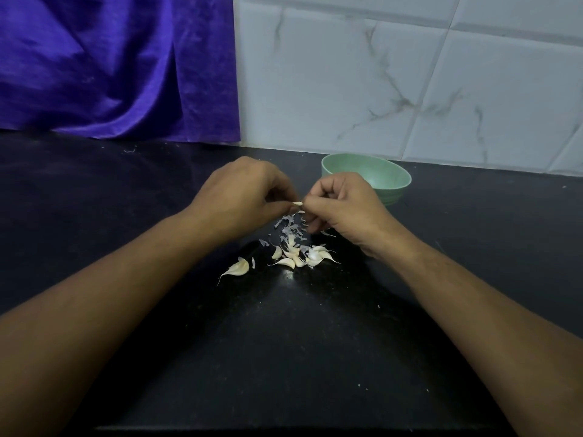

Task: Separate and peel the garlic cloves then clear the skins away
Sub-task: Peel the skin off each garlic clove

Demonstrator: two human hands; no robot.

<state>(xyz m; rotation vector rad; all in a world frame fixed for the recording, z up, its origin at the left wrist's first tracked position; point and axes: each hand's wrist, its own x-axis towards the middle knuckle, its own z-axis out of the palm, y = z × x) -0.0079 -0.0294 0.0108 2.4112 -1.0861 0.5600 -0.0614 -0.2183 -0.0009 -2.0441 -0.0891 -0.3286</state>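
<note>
While both hands meet above the counter [284, 357], left hand [243, 197] and right hand [344, 206] pinch one garlic clove [297, 203] between fingertips; loose cloves [296, 257] and skins [288, 227] lie just below, nearer.

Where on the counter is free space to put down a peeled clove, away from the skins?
The black counter is bare left of the left hand, up to the purple cloth, and also right of the green bowl. It is crowded below both hands, where unpeeled cloves and skins lie together.
</note>
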